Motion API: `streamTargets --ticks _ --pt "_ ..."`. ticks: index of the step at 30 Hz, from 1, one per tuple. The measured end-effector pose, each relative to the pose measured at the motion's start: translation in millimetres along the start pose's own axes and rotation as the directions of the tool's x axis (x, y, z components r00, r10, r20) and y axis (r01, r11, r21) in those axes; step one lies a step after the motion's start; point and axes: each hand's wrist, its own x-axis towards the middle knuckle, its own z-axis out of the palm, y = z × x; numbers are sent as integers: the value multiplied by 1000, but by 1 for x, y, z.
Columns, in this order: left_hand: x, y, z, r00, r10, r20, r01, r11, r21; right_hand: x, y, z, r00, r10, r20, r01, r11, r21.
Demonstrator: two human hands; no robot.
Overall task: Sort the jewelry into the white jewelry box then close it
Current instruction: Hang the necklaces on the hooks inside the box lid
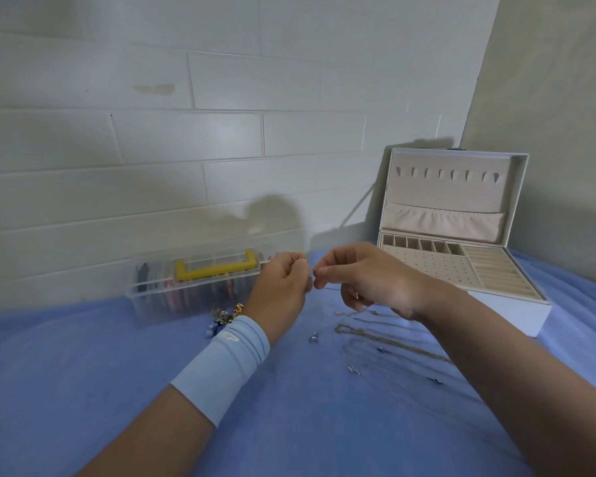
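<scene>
Both hands pinch one thin jewelry piece above the blue cloth.
The white rectangular jewelry box stands at far right on the cloth, its lid upright, showing beige lining, hooks, a pouch, slots and ring rolls. Loose gold chains and a small silver pendant lie near it. The left hand and the right hand are raised, fingertips almost meeting, each gripping the piece. Its form is too small to identify. The right forearm covers part of the chains.

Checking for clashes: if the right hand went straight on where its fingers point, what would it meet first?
Probably the left hand: the right hand points leftward at it across a small gap, though depth is unclear.
</scene>
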Motion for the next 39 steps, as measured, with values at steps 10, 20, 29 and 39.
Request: streamTargets --ticks 10,20,29,39 --pt "-3 6 -2 999 -8 40 10 999 -50 -4 -4 1 985 -150 -90 105 918 -383" --pt "-6 7 -2 962 271 20 -271 954 130 -7 -9 -10 988 -151 -37 137 957 -257" --pt "-4 9 -7 962 262 80 -271 952 140 -6 -8 -19 986 -164 10 157 921 -357" --pt "-7 14 -4 993 61 105 -43 985 -167 -4 -2 -29 978 -207 -32 201 970 -134"
